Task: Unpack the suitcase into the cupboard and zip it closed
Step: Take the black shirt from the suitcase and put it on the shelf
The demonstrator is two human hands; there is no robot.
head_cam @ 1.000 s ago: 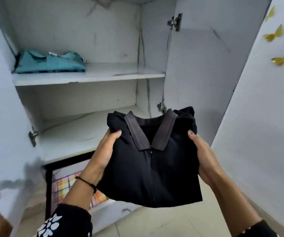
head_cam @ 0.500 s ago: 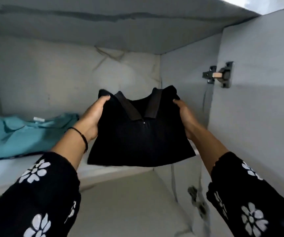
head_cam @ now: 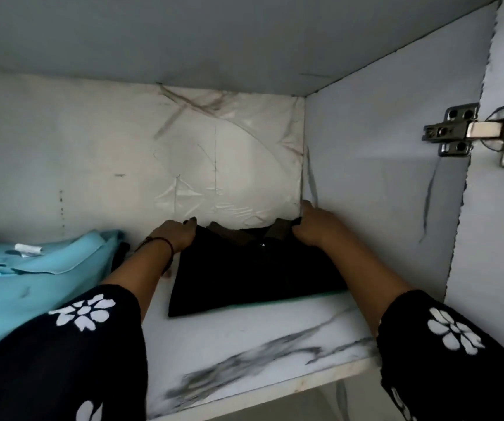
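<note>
A folded black polo shirt [head_cam: 253, 275] with a grey collar lies flat on the cupboard's upper shelf [head_cam: 244, 360], near the back right corner. My left hand [head_cam: 173, 237] grips its left shoulder edge. My right hand [head_cam: 314, 227] grips its right shoulder edge, close to the cupboard's right wall. Both arms reach deep into the cupboard. The suitcase is out of view.
A folded teal shirt [head_cam: 32, 275] lies on the same shelf at the left, a short gap from the black one. The shelf is white with grey marbling. A metal door hinge [head_cam: 481, 132] sits on the right wall, by the open door.
The black shirt was held in the air in front of the cupboard, then carried up and in. It now rests on the upper shelf, with both hands still on it.
</note>
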